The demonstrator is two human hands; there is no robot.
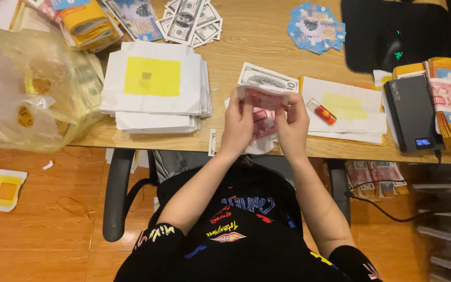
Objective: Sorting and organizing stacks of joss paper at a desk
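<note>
Both forearms come straight up from the lap, elbows tucked in, wrists bent so the palms face each other over the near edge of the tabletop [267, 39]. The left hand [237, 124] and right hand [292, 124] are both pinching a small stack of red notes [262, 97], fingers curled round its sides, thumbs hidden behind. So the notes are up between the two hands, lifted a bit off the wood. Just right of the right hand there's a red lighter [321, 111] lying on white sheets [348, 112]. Behind the notes sits a grey banknote [267, 79]; left of that, a pile of white envelopes [155, 89].
</note>
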